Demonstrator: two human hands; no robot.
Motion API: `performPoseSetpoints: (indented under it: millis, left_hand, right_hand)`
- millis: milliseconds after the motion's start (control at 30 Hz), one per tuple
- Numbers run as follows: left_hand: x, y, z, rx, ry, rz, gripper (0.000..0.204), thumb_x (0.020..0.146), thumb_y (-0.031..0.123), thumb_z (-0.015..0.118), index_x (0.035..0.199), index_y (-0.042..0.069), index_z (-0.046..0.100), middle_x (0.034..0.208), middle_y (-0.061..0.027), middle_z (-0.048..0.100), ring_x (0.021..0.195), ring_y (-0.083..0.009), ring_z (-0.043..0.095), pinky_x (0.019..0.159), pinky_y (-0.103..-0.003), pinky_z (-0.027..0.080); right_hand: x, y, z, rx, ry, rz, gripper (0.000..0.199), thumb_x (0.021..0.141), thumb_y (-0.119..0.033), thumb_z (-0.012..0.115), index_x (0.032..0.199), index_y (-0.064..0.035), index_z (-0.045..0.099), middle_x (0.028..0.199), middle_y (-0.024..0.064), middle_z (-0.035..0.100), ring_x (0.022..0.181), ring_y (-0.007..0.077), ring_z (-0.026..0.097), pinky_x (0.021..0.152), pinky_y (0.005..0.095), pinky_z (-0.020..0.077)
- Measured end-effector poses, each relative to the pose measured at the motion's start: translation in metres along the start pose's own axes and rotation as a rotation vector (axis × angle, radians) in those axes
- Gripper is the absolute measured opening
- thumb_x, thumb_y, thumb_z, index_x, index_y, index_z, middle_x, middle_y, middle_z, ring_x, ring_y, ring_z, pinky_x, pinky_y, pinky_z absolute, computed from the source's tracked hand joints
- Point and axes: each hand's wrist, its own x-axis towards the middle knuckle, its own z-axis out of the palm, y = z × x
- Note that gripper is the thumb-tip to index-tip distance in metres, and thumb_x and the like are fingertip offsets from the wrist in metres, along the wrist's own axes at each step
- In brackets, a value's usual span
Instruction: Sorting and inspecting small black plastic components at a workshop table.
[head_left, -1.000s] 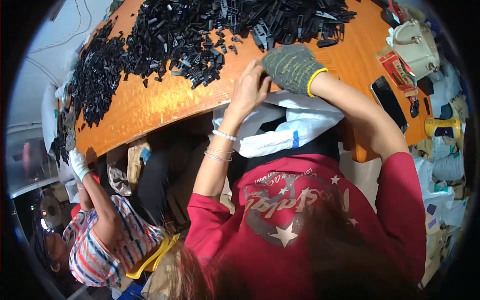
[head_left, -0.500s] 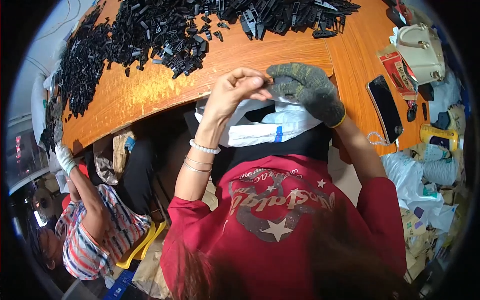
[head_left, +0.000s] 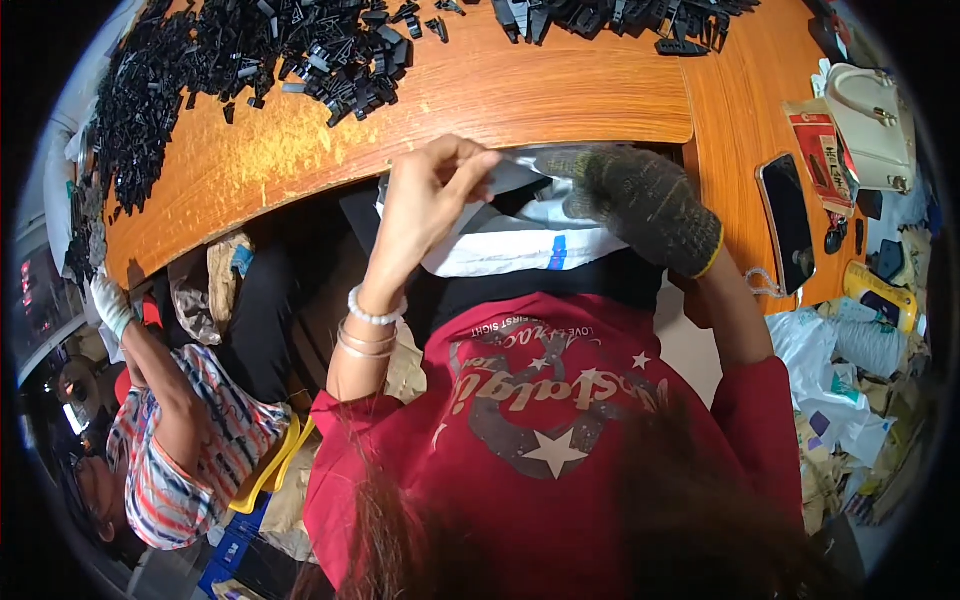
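My bare left hand (head_left: 425,200) pinches the upper edge of a white plastic bag (head_left: 510,245) held at the near edge of the orange wooden table (head_left: 540,95). My right hand (head_left: 640,205), in a dark knitted glove with a yellow cuff, grips the same bag's edge on the right. The bag hangs in my lap, partly under the table edge; what it holds is hidden. A large heap of small black plastic parts (head_left: 250,50) lies across the far side of the table.
A dark phone (head_left: 787,222), a red packet (head_left: 822,155) and a cream handbag (head_left: 870,125) lie on the table's right end. Crumpled plastic bags (head_left: 850,370) sit lower right. At my left a person in a striped shirt (head_left: 190,440) reaches a white-gloved hand (head_left: 108,305) toward the table.
Both my hands have come down and nearer along the table edge with the white bag, and its top edge is now pulled wider between them.
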Motion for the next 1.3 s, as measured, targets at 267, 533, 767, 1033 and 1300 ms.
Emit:
performPoseSetpoints:
  millis: [267, 533, 767, 1033, 1300]
  left_hand:
    - [0.046, 0.024, 0.0, 0.434, 0.22, 0.407, 0.028, 0.085, 0.024, 0.069, 0.09, -0.003, 0.065, 0.072, -0.0148, 0.068, 0.064, -0.0251, 0.068, 0.057, -0.032, 0.051]
    - [0.118, 0.029, 0.017, 0.553, 0.398, 0.388, 0.04, 0.084, 0.033, 0.071, 0.076, -0.004, 0.06, 0.058, -0.0092, 0.061, 0.05, -0.0139, 0.057, 0.049, -0.028, 0.044]
    - [0.073, 0.031, 0.025, 0.166, 0.344, 0.206, 0.026, 0.083, 0.019, 0.068, 0.072, 0.0, 0.056, 0.053, -0.0049, 0.056, 0.049, -0.0104, 0.052, 0.045, -0.027, 0.04]
    - [0.077, 0.025, -0.022, 0.689, 0.432, 0.565, 0.008, 0.082, 0.005, 0.061, 0.085, -0.002, 0.063, 0.078, -0.0167, 0.061, 0.064, -0.0326, 0.061, 0.056, -0.039, 0.048]
    - [0.093, 0.03, -0.03, 0.982, 0.171, 0.78, 0.019, 0.08, 0.002, 0.062, 0.098, 0.002, 0.067, 0.086, -0.0118, 0.055, 0.076, -0.0281, 0.06, 0.062, -0.036, 0.05]
  right_hand:
    - [0.012, -0.016, -0.031, 0.539, 0.087, 0.262, 0.02, 0.083, -0.019, 0.068, 0.098, -0.0058, 0.069, 0.092, 0.0113, 0.067, 0.084, 0.0265, 0.065, 0.075, 0.037, 0.0517]
    - [0.033, -0.013, -0.023, 0.491, 0.118, 0.178, 0.018, 0.087, -0.017, 0.062, 0.102, -0.0075, 0.067, 0.096, 0.0103, 0.066, 0.089, 0.0272, 0.063, 0.08, 0.0397, 0.0501]
    - [0.068, -0.018, -0.027, 0.383, 0.25, 0.177, 0.044, 0.085, -0.012, 0.061, 0.127, -0.0041, 0.053, 0.115, 0.0155, 0.059, 0.101, 0.0285, 0.061, 0.083, 0.0375, 0.0503]
    - [0.072, -0.01, -0.007, 0.403, 0.306, 0.259, 0.035, 0.084, -0.025, 0.067, 0.115, -0.0077, 0.063, 0.114, 0.0135, 0.063, 0.097, 0.0281, 0.063, 0.083, 0.0376, 0.0504]
    - [0.062, -0.002, -0.013, 0.389, 0.305, 0.273, 0.035, 0.086, -0.02, 0.067, 0.116, -0.0029, 0.061, 0.112, 0.0146, 0.065, 0.099, 0.0241, 0.064, 0.083, 0.0348, 0.0508]
